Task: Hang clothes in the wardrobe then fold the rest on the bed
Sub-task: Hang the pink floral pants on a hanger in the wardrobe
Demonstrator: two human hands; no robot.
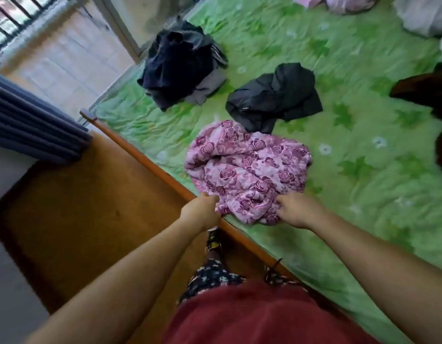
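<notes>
thing: pink rose-print cloth (247, 170) bunched mid-frame on the bed (363, 175), by its near rail | grip: my left hand (202, 211) and right hand (295, 209) each clamped on its lower edge | relation: bulk lies up-frame of both; edge runs hand to hand

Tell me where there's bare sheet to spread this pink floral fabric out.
The widest bare green sheet lies right of the pink floral fabric, on the near side of the dark brown garment. A narrower strip runs between the wooden bed rail and the dark clothes pile. It is crowded behind the fabric, where the black garment lies right up against it.
</notes>
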